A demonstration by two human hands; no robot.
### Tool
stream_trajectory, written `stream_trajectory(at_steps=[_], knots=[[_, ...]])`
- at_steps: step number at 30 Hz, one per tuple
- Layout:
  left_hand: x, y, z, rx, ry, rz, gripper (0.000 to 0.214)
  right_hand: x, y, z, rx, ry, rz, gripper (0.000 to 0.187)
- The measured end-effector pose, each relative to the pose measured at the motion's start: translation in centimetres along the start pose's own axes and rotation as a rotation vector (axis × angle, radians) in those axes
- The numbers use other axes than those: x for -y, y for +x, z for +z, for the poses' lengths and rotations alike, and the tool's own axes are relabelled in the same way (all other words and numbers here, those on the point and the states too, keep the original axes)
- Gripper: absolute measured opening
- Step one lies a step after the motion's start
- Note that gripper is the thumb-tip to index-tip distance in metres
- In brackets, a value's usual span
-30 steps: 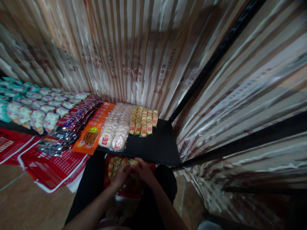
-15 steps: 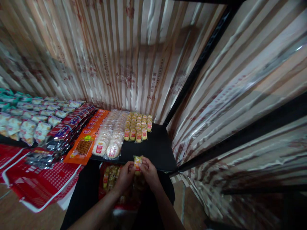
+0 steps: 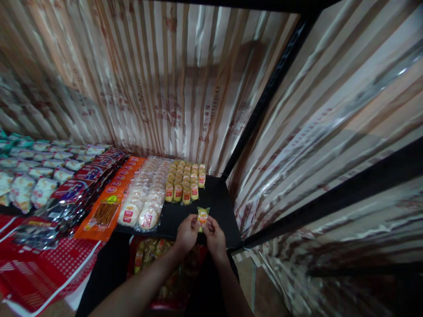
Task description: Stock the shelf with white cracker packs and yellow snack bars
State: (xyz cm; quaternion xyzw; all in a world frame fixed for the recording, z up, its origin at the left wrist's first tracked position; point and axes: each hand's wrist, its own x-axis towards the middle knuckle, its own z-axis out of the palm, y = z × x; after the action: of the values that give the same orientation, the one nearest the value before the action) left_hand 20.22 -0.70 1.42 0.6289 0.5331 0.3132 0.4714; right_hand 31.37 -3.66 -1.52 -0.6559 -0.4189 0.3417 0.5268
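A small yellow wrapped snack cake [image 3: 202, 215] is pinched upright between my two hands, over the front part of the black shelf [image 3: 216, 207]. My left hand [image 3: 187, 232] grips its left side, and my right hand [image 3: 215, 236] grips its right side. Beyond them, rows of matching yellow snack cakes [image 3: 186, 193] stand on the shelf. Below my forearms, between my knees, a red basket [image 3: 131, 259] holds more yellow packets [image 3: 148, 251], partly covered by my left arm.
Left of the yellow rows lie white round wrapped crackers [image 3: 148, 218], orange stick-snack packs [image 3: 105, 211], dark red packs [image 3: 76, 189] and white pouches [image 3: 42, 191]. Another red basket [image 3: 56, 259] is at lower left. A black post [image 3: 264, 105] and striped plastic sheeting [image 3: 185, 88] bound the shelf.
Both hands have moved forward and to the right with the snack cake, from above the basket to over the shelf. The view has shifted slightly, and more of the basket shows.
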Motion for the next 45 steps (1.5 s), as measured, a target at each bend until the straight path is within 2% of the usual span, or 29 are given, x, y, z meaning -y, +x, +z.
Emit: stream_trajectory(at_steps=[9, 15, 19, 28, 34, 45], knots=[[-2.8, 3.3, 3.4, -0.002, 0.163, 0.039, 0.039, -1.5, 5.8, -0.8, -0.196, 0.05, 0.031, 0.044], [-5.6, 5.0, 4.0, 0.036, 0.202, -0.036, 0.045, -1.6, 9.4, -0.7, -0.192, 0.018, -0.043, 0.049], [-6.6, 6.4, 4.0, 0.049, 0.226, -0.04, 0.048, -0.7, 11.6, -0.8, -0.195, -0.06, -0.08, 0.049], [-6.3, 8.9, 3.9, -0.012, 0.171, -0.019, 0.048, 1.4, 14.7, 0.1, -0.189, -0.217, -0.143, 0.047], [-5.6, 9.4, 3.8, -0.01, 0.135, -0.012, 0.047, 1.2, 15.2, 1.0, -0.123, -0.232, -0.15, 0.045], [-5.1, 9.9, 3.6, 0.014, 0.092, -0.035, 0.047, -0.4, 15.7, 1.8, -0.096, -0.242, -0.166, 0.044]])
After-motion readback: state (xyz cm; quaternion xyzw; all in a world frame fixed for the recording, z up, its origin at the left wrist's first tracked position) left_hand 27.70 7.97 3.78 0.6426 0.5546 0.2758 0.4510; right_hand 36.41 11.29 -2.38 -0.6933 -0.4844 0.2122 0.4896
